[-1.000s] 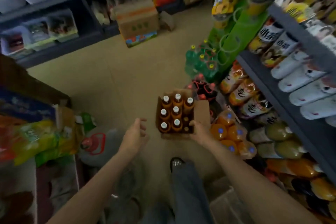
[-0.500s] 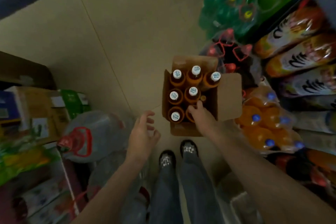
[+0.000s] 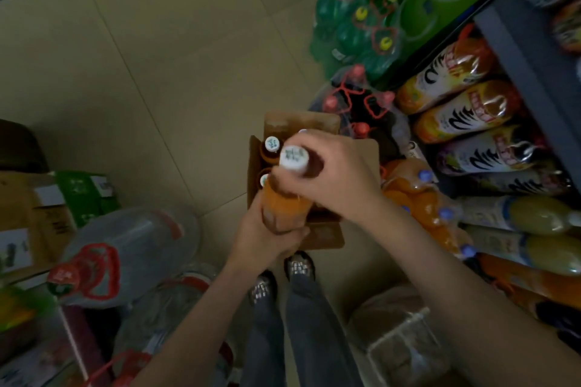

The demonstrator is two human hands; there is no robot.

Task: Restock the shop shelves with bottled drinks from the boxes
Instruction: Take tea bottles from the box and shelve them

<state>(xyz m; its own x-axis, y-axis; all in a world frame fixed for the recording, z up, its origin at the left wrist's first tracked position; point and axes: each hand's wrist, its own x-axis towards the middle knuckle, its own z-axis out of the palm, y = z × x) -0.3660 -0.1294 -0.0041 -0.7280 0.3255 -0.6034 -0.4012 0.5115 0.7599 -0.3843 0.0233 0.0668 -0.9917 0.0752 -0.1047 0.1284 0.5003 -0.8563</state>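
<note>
Both hands grip bottle (image 3: 287,198) above box (image 3: 361,157).

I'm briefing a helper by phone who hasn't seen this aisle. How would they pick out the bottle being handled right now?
Find the open cardboard box on the floor beside the drinks shelf. Directly above it both hands hold one orange bottle: the left hand grips its base, the right hand its neck. Unlike the other white-capped bottles in the box, it is lifted clear and tilted.

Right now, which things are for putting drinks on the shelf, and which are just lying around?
For the job:
- orange bottle, held by the left hand and right hand
- cardboard box with more bottles
- shelf

Just lying about:
- big clear jug
- green bottle pack
- clear bin
</note>
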